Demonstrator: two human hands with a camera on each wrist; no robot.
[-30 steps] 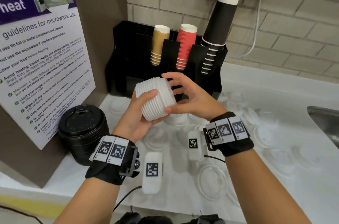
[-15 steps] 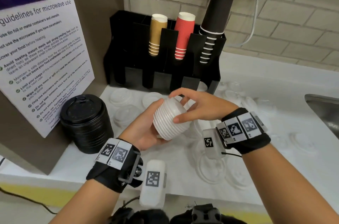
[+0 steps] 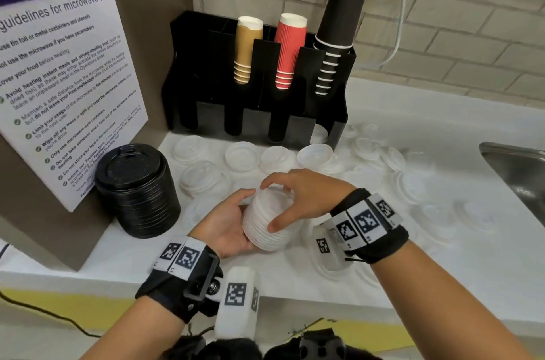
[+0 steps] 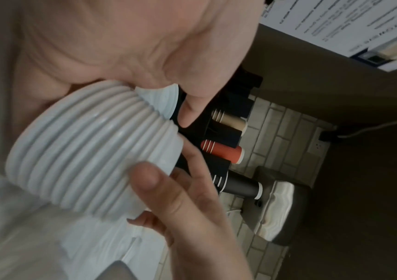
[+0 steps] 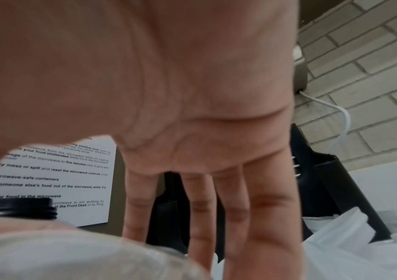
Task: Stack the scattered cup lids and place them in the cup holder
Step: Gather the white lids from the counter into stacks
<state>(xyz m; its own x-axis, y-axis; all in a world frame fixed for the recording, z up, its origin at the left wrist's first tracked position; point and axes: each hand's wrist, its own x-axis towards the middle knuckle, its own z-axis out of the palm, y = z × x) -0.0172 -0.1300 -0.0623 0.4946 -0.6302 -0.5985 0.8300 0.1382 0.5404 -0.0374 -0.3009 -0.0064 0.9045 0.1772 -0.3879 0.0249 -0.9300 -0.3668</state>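
Observation:
A stack of white ribbed cup lids [image 3: 265,222] [image 4: 92,153] is held low over the white counter, tilted. My left hand [image 3: 233,224] cups its left side from below. My right hand [image 3: 298,200] grips it from the top and right, thumb on the near side, fingers curled over the far end. Several loose clear and white lids [image 3: 244,153] lie scattered on the counter beyond and to the right. The black cup holder [image 3: 212,85] stands at the back with tan, red and black cup stacks in its slots.
A stack of black lids [image 3: 137,188] stands left of my hands by a brown panel carrying a microwave notice [image 3: 59,73]. A steel sink [image 3: 519,171] lies at the right edge. Brick wall and a white cable [image 3: 398,32] run behind.
Both hands have brought the white lid stack down and toward me, from in front of the cup holder to just above the counter.

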